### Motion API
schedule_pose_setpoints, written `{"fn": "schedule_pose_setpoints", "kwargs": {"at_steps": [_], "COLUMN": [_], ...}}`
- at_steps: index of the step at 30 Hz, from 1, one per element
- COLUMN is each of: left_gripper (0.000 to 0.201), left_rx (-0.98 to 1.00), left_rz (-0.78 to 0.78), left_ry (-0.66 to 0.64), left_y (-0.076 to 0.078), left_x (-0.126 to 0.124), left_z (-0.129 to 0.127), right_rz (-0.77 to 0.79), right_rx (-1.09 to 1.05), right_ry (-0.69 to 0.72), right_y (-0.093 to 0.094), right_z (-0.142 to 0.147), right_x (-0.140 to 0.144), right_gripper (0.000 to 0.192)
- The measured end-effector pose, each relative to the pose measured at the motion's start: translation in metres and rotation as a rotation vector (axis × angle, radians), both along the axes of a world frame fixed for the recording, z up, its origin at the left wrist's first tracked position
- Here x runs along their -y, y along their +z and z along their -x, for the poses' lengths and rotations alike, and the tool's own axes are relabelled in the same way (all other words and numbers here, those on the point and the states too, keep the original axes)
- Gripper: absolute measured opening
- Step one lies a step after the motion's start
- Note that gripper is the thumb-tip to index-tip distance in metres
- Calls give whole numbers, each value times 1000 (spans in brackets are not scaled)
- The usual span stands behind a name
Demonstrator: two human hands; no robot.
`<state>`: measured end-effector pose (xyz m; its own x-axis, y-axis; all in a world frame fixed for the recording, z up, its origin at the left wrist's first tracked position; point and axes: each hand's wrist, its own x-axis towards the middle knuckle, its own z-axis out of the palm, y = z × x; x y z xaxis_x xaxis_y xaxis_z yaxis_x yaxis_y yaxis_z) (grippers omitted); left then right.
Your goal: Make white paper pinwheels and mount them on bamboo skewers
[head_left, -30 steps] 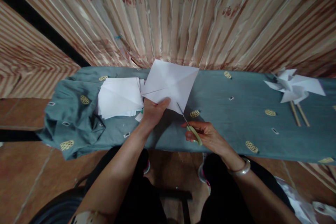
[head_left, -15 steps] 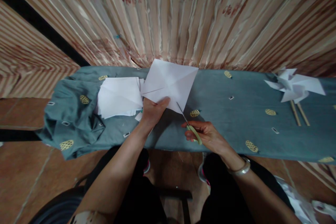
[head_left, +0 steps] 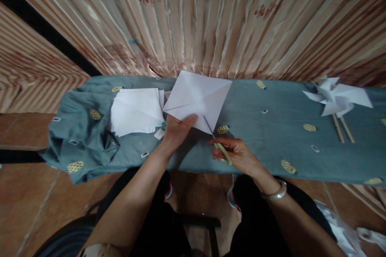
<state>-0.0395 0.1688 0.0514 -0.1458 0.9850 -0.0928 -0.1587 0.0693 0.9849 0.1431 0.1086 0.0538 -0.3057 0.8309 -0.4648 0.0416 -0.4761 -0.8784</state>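
Note:
My left hand (head_left: 178, 129) grips a square sheet of white paper (head_left: 200, 92) by its near edge, thumb on top and the other fingers hidden beneath. The sheet is creased from corner to corner, and a slit runs inward from its left corner. In my right hand (head_left: 237, 152) is a pair of scissors (head_left: 223, 152) with pale green handles. Its blades lie over the sheet's near corner, pointing toward the middle along a crease. To the left of the sheet lies a stack of white paper (head_left: 135, 110).
A grey-green cloth with yellow pineapples (head_left: 259, 140) covers the narrow table. White paper pinwheels (head_left: 334, 98) on two wooden sticks (head_left: 338, 128) lie at the right. A small green and white item (head_left: 160, 131) sits beside the stack. A pleated curtain (head_left: 205, 20) hangs behind.
The paper has shifted slightly to the right and toward me with my left hand, its near corner sitting further along the scissor blades. My right hand has hardly moved.

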Motion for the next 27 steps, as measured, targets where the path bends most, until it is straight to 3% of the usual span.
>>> {"fn": "schedule_pose_setpoints", "kwargs": {"at_steps": [9,19,27], "left_gripper": [40,37,40], "left_rx": [-15,-41,-24], "left_rz": [-18,-33,-50], "left_ry": [18,-24,-29], "left_y": [-2,13,10], "left_x": [-2,8,7], "left_z": [1,-3,-4], "right_rz": [-27,-31,-27], "right_rx": [-19,-5,-17], "right_ry": [-16,-28,-24], "right_y": [-1,-1,-3], "right_z": [0,0,0], "right_x": [0,0,0], "right_gripper": [47,51,50]}}
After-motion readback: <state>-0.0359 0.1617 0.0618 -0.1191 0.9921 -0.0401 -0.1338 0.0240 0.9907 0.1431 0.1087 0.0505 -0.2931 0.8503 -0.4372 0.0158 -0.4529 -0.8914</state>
